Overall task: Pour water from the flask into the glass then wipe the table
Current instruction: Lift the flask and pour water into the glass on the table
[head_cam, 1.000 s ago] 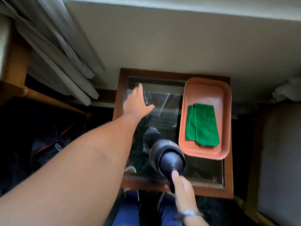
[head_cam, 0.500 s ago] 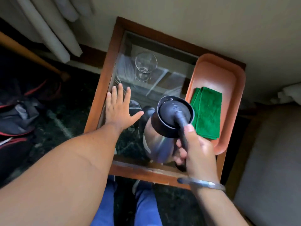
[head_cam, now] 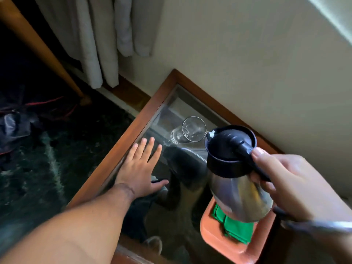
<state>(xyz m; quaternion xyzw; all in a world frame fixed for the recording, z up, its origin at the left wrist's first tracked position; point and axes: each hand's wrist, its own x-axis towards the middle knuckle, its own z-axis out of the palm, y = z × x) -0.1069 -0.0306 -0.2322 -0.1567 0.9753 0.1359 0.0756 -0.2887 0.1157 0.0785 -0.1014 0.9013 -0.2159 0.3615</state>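
Desk glass-topped. Right hand closed on flask handle, spout at glass rim; left hand flat, holding nothing. Risk: misaligned spout spills; a nudge tips the glass.

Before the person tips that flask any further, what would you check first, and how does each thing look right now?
1. Grip on the flask: the right hand is wrapped round its black handle. Ok.
2. Spout over the glass: the spout sits at the rim's edge, not clearly above the opening. Cannot tell.
3. Glass upright on the table: it stands on the glass top, untouched. Ok.
4. Left hand out of the way: it lies flat on the table, short of the glass. Ok.
5. Water already in the glass: none clearly visible. Cannot tell.
6. Green cloth ready for wiping: it lies in the orange tray, partly hidden by the flask. Ok.
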